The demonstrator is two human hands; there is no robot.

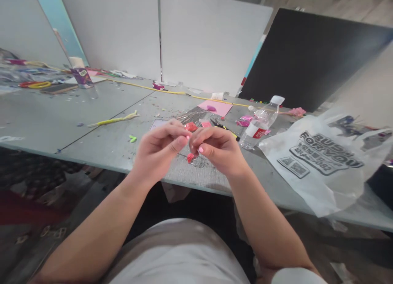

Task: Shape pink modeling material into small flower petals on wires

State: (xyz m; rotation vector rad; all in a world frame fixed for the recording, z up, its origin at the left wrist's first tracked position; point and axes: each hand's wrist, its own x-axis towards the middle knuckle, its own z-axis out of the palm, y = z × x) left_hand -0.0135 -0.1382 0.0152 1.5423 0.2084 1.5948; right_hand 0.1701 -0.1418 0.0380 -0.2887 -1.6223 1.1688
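A grey desk [101,112] ran across the view, littered with craft scraps. Behind it stood white panels [211,42] and, to the right, a leaning black board [307,58]. A printed plastic bag [319,169] lay crumpled on the desk's right part, hanging over the near edge. Just left of the bag, a water bottle [260,124] lay tilted on its side, its white cap pointing away and to the right. A pink sheet [216,107] lay flat beyond the hands, with a bundle of thin shiny strips [193,114] beside it. A yellow cord [172,92] trailed along the far edge. A yellow-green pipe cleaner [113,120] lay well to the left, a purple box [81,77] stood far off at the left, and a green scrap [132,139] lay near the left wrist. Nothing stood between the camera and the hands.

The left hand [158,153] and the right hand [219,148] met above the near edge of the desk, fingertips touching. Each grip was clenched to a pinch, thumb against forefinger, on a small red piece [190,157]. The piece was raised off the desk and hung just below the meeting fingertips. It seemed to point downward, but it was too small to tell its long axis for sure.
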